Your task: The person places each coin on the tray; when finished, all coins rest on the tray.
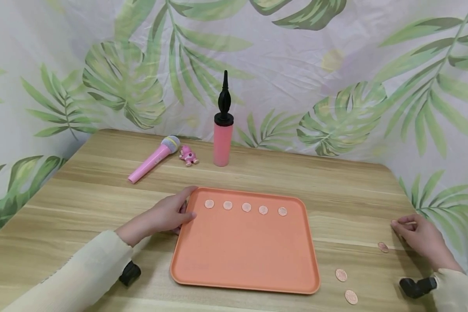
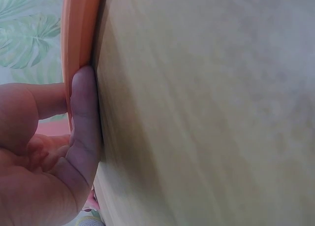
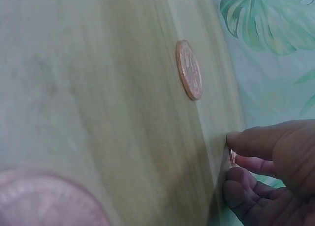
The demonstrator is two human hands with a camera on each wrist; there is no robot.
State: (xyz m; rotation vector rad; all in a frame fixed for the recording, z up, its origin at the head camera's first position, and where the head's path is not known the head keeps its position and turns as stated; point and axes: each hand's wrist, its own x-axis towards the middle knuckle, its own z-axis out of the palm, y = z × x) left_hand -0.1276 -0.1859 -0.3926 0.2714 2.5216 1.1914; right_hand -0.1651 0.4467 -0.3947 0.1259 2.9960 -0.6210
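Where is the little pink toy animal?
In the head view the little pink toy animal sits at the far left of the table, between the pink microphone and the upright pink pump, beyond the orange tray.

Matt plastic tray (image 1: 242,255), coppery metal coins (image 1: 341,274), wood-grain table (image 1: 101,195).

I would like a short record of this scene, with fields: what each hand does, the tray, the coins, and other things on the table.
left hand: left hand holds the left edge of the orange tray, thumb on the rim
right hand: right hand pinches a coin at the table's right side
tray contents: five coins in a row along the far side
loose coins: three coins on the table, right of the tray
behind tray: pink toy microphone, small pink toy, pink pump with black nozzle
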